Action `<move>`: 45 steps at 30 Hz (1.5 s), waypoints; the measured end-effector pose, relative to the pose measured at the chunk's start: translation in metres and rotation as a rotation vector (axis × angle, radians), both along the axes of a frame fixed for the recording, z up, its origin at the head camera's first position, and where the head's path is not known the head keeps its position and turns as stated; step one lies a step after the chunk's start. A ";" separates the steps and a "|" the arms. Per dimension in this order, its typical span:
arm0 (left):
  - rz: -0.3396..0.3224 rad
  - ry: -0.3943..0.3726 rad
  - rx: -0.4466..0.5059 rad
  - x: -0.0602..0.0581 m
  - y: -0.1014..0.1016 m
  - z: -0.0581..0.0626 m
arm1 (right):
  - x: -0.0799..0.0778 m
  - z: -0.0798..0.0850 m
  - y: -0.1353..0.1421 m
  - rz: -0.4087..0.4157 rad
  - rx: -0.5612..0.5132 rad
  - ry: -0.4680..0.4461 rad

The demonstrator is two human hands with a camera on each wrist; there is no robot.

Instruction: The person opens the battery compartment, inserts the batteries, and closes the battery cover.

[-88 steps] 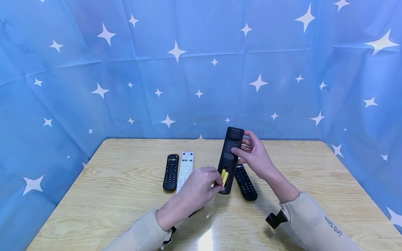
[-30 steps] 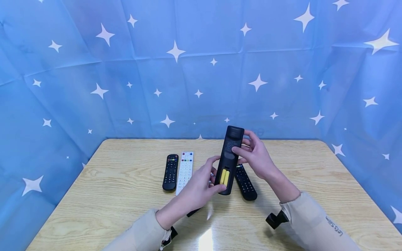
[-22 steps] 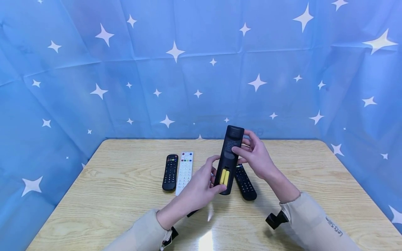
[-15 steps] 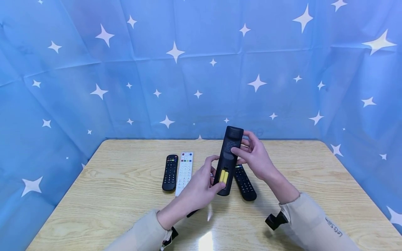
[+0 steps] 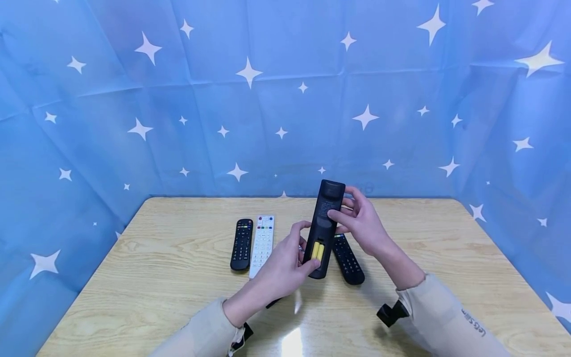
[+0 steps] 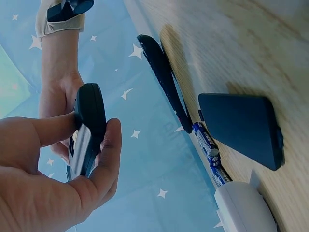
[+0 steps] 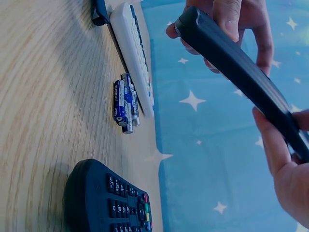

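Note:
A black remote control (image 5: 324,215) is held up above the table, its back towards the head camera and its battery bay uncovered. Two yellow batteries (image 5: 318,250) lie side by side in that bay. My left hand (image 5: 283,263) grips the remote's lower end, with the thumb at the bottom of the bay and the fingers behind. Higher up, my right hand (image 5: 363,223) holds the remote's right side, thumb on its back. Several blue batteries (image 7: 126,104) lie on the table in the wrist views, mostly hidden by my left hand in the head view.
A black remote (image 5: 242,245) and a white remote (image 5: 263,243) lie to the left on the wooden table (image 5: 169,267). Another black remote (image 5: 350,263) lies beneath my right hand. A flat black piece (image 6: 241,125) rests near the batteries. A starry blue cloth (image 5: 285,109) hangs behind.
Earlier, my left fingers were at the battery bay, where the yellow batteries sat slanted. They now lie flat and my left hand grips the remote's lower end. Lately almost nothing has moved.

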State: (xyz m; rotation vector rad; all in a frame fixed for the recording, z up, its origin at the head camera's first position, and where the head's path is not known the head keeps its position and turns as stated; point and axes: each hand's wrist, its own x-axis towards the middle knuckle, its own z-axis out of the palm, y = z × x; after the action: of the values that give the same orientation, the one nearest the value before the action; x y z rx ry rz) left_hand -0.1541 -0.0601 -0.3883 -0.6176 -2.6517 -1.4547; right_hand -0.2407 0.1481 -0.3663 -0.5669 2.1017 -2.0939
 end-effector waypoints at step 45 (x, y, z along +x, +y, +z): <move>-0.017 0.017 -0.068 -0.001 0.000 0.000 | 0.003 -0.001 0.003 -0.020 0.043 0.020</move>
State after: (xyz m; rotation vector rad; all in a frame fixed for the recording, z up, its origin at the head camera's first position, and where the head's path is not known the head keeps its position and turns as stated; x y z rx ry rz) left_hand -0.1555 -0.0597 -0.3879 -0.6561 -2.6998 -1.3615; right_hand -0.2382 0.1510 -0.3669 -0.5663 2.1668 -2.0569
